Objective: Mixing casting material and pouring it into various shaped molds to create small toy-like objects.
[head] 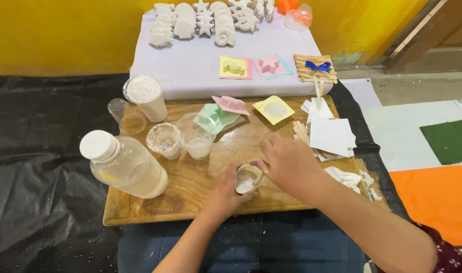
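The small clear plastic cup of white paste (248,179) is gripped tilted by the left hand (226,194) over the wooden board (190,177); the right hand (286,162) is curled closed at its rim, though what's pinched can't be told. Probably best kept low and steady so nothing gets slopped.

Bare forearms — dark red patterned sleeve (446,250)
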